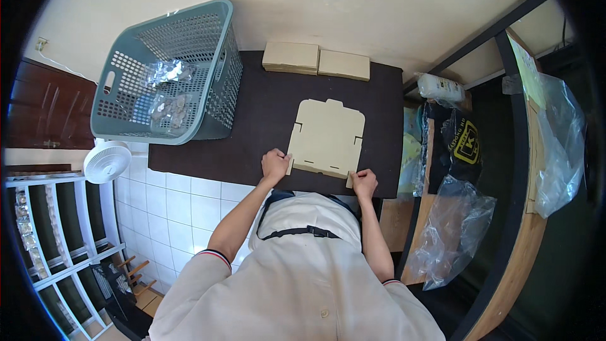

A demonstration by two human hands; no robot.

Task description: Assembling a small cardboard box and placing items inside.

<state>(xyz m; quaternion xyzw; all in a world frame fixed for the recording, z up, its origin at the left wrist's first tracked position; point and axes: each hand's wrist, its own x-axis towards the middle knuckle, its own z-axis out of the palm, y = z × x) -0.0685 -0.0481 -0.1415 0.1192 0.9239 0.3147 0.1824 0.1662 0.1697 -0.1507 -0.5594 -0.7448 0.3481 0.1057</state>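
A flat, die-cut cardboard box blank (327, 134) lies on the dark tabletop in front of me, its tabbed end pointing away. Its near edge is partly folded up. My left hand (275, 165) is closed on the side flap at the near left corner. At the near right corner, my right hand (364, 184) pinches the other small flap between thumb and fingers. Slots and cuts show along both sides of the blank and near its front fold.
Two stacks of folded cardboard (290, 57) stand against the wall. A grey-green plastic basket (221, 88) with clear packets inside occupies the table's left end. Right of the dark table (265, 104) are shelves with plastic bags (451, 227). A white fan (107, 163) sits at left.
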